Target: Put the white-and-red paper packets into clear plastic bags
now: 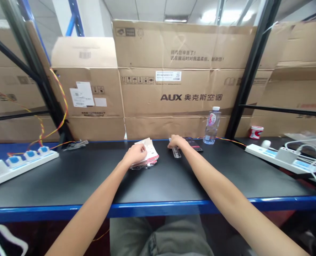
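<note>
My left hand [134,153] rests on a stack of small clear packets with pink and white labels [150,154] at the far middle of the black bench top [94,177]; its fingers curl round the stack's left edge. To the right, my right hand [177,141] lies knuckles up with its fingers bent over a narrow clear strip-like item [177,153]. A dark flat device [195,145] lies just beyond that hand.
A water bottle [212,125] stands at the back right, beside a black rack post [251,71]. White power strips lie at the left [21,161] and the right [283,158]. Cardboard boxes [173,81] wall off the back. A red and white tub [256,132] sits far right.
</note>
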`<state>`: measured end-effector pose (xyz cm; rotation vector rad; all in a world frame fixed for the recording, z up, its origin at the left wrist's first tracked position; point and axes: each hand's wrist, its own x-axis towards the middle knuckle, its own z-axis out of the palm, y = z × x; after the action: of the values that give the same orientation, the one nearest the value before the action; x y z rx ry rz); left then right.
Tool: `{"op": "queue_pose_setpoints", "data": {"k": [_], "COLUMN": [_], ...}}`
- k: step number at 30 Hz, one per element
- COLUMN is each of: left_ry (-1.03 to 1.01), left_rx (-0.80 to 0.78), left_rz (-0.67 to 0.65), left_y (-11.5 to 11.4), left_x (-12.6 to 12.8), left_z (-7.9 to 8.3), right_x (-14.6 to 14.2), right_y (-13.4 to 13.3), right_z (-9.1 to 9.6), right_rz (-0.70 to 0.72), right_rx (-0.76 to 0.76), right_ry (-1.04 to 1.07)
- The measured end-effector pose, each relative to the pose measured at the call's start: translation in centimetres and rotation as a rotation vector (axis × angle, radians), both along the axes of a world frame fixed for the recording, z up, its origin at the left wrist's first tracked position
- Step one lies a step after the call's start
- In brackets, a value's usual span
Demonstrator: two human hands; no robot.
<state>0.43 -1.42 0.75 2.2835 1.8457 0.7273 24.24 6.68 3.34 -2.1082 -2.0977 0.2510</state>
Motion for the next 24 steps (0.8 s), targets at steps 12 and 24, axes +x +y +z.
{"op": "queue_pose_setpoints", "data": {"k": [12,24], "left_ry": [-0.049,-0.075], "left_rx": [0.063,0.188], "left_rz": [0.083,-0.064], "left_y": [0.5,0.0], "left_x": [-0.3,0.2], "left_z": [0.2,0.5], "right_x": [1.5,5.5], "right_y": [0.8,-4.5], "right_z": [0.7,-3.5], "right_rz": [0.054,0.413], "right_rx": [0.246,0.416], "right_ry": [0.088,0.157]}}
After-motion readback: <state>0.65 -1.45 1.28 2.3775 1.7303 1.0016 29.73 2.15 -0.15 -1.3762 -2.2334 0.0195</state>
